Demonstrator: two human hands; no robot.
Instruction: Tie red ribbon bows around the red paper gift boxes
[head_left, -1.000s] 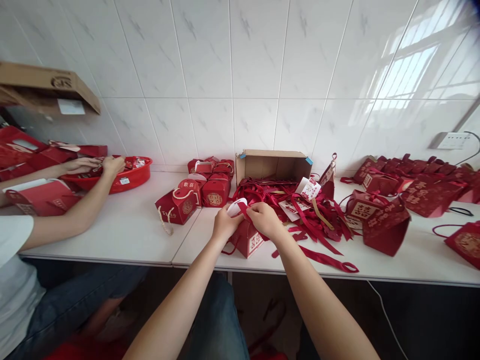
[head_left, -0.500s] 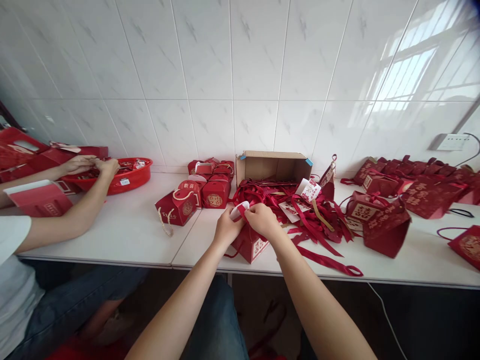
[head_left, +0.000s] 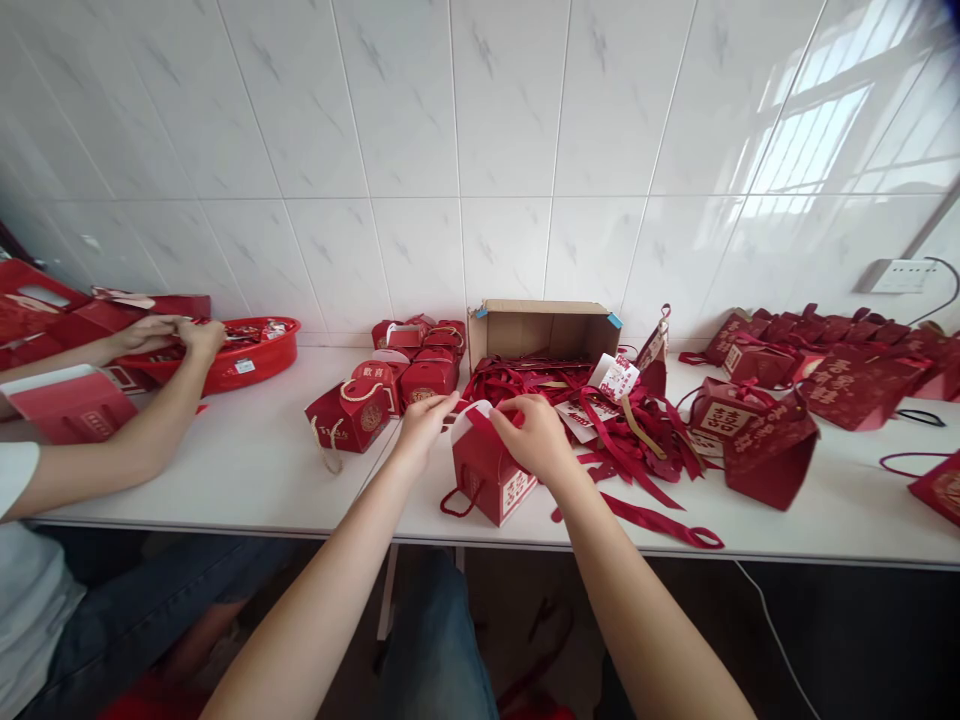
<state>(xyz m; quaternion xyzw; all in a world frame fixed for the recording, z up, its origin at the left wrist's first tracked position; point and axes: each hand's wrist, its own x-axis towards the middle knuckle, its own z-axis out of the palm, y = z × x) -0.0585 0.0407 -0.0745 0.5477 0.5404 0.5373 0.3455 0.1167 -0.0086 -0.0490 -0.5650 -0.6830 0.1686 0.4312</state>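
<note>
A small red gift box (head_left: 480, 470) with a pale printed panel and a dark red cord loop stands upright near the table's front edge. My left hand (head_left: 424, 428) is just left of its white-edged top, fingers pinched on the end of a red ribbon (head_left: 460, 407). On the other side, my right hand (head_left: 534, 432) pinches the ribbon against the top of the box; its fingertips are partly hidden. A heap of loose red ribbons (head_left: 645, 440) lies right behind my right hand, spilling from an open cardboard box (head_left: 551, 330).
Several finished-looking red boxes (head_left: 427, 375) stand left of the cardboard box. More red gift boxes (head_left: 772, 450) crowd the right side. At the left, a co-worker's hands (head_left: 196, 338) are over a red basin (head_left: 259, 365). A white socket strip (head_left: 896, 276) is on the tiled wall.
My left hand has moved left off the box top, drawing a ribbon end outward. My right hand stays at the top, and more of the box now shows.
</note>
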